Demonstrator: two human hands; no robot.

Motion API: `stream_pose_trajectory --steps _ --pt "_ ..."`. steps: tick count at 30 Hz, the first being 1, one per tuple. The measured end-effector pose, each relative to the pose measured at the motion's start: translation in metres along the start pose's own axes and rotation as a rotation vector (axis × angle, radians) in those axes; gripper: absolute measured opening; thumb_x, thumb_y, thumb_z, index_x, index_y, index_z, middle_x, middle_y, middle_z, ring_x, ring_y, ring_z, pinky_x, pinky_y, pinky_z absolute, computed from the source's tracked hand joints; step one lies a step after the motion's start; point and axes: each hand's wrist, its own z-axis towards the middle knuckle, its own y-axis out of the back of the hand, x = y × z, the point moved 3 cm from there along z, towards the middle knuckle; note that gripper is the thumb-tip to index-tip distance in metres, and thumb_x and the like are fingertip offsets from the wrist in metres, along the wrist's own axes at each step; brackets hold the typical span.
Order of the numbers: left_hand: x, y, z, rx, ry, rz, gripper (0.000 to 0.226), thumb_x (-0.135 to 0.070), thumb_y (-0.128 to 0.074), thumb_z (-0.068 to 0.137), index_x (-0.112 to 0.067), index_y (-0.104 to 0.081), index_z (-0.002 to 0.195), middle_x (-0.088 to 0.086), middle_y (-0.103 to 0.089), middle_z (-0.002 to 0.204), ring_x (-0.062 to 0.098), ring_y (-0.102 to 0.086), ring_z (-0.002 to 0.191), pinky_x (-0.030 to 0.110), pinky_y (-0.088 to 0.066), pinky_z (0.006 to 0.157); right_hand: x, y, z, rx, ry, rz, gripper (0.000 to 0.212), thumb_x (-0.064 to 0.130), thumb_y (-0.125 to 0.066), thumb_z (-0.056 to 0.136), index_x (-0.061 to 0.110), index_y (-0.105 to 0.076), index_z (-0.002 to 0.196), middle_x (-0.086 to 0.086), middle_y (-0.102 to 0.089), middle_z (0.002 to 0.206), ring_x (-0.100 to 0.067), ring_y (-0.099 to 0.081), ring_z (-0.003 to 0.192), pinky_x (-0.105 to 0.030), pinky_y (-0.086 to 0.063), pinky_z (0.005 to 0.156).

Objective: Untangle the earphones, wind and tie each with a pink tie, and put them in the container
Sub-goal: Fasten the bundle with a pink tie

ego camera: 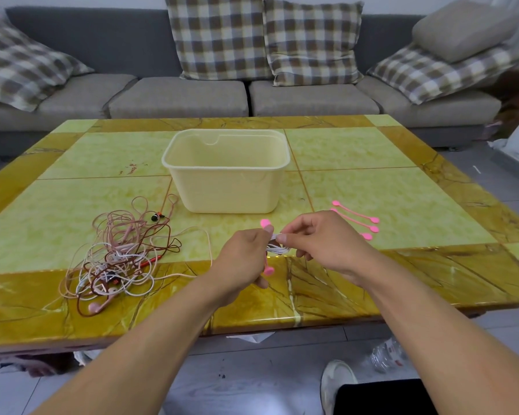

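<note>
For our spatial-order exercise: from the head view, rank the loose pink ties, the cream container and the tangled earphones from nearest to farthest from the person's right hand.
1. Loose pink ties: on the table just right of the right hand.
2. Cream container: beyond the hand, mid-table.
3. Tangled earphones: far left, past the left hand.

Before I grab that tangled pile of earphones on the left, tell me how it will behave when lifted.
The tangled earphones will probably come up floppy, since the thin cords lie in loose loops on the table. Several cords cross each other, so lifting one likely drags the others along. The pile looks light; earbuds and loose ends would probably dangle and swing.
</note>
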Motion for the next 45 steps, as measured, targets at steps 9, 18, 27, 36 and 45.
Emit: stream_pose_trajectory --steps 9,18,27,36,45 --pt "-0.001 -0.008 -0.008 0.129 0.181 -0.324 0.045 -0.042 -0.042 0.107 -0.001 -0.059 0.112 0.015 -0.048 0.082 0.023 -0.061 0.046 0.047 -0.063 0.062 0.006 0.003 0.002 -0.092 0.092 -0.093 0.008 0.023 -0.083 0.083 0.017 -0.079 0.084 0.000 -0.075 0.075 -0.003 -0.063 0.062 -0.023 -0.051 0.062" --pt "0.002 -0.008 -0.003 0.120 0.252 -0.583 0.038 -0.030 -0.049 0.106 0.001 -0.068 0.116 0.017 -0.072 0.102 0.032 -0.073 0.083 0.046 -0.063 0.082 0.008 0.006 0.002 -0.135 0.136 -0.112 0.007 0.022 -0.083 0.083 0.021 -0.078 0.079 0.008 -0.075 0.070 -0.001 -0.066 0.061 -0.026 -0.052 0.061" --pt "0.002 -0.004 0.004 -0.006 0.225 -0.843 0.017 -0.008 -0.064 0.095 0.006 -0.072 0.099 0.018 -0.075 0.090 0.024 -0.074 0.074 0.038 -0.064 0.075 0.003 0.010 0.000 -0.059 -0.022 0.142 0.007 0.013 -0.080 0.086 0.007 -0.078 0.090 -0.001 -0.072 0.069 -0.011 -0.065 0.062 -0.021 -0.055 0.059" --pt "0.005 -0.006 0.006 0.014 0.125 -0.621 0.018 -0.005 -0.073 0.087 0.009 -0.075 0.099 0.016 -0.075 0.094 0.017 -0.072 0.082 0.023 -0.061 0.069 -0.002 0.008 0.001 0.210 -0.222 0.183 0.022 0.015 -0.062 0.095 0.017 -0.080 0.108 0.002 -0.077 0.090 -0.008 -0.061 0.071 -0.026 -0.046 0.067" --pt "0.002 -0.010 0.001 0.015 0.089 -0.516 0.022 0.003 -0.077 0.082 0.013 -0.072 0.101 0.025 -0.075 0.100 0.023 -0.075 0.085 0.028 -0.063 0.077 -0.009 0.010 0.000 0.206 -0.198 0.116 0.024 0.040 -0.067 0.095 0.021 -0.079 0.104 -0.003 -0.079 0.096 -0.017 -0.070 0.091 -0.042 -0.046 0.100"
